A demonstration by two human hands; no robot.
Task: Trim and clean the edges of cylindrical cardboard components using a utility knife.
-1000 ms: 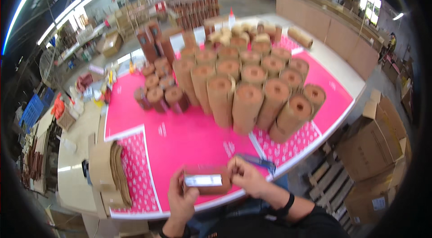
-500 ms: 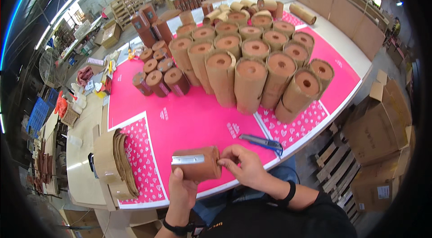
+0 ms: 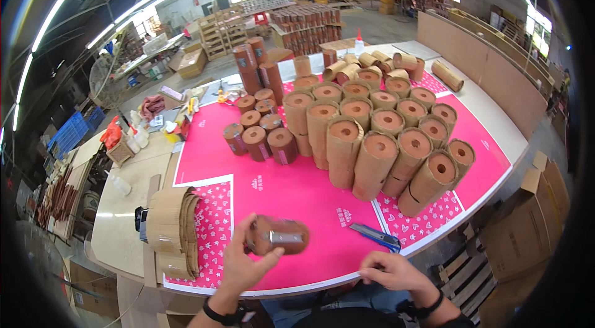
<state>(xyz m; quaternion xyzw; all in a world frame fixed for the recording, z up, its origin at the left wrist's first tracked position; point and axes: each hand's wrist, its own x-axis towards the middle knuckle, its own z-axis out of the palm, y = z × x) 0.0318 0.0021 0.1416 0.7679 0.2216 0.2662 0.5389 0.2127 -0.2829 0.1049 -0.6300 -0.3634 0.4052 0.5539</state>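
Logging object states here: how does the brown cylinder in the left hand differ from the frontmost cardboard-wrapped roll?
Covering: the brown cylinder is unwrapped, with a silvery strip; the cardboard-wrapped roll wears tan cardboard.
Pose: the cylinder is held sideways in the left hand; the roll stands on end on the pink sheet.
Length: the cylinder looks shorter than the roll.
Both are round.
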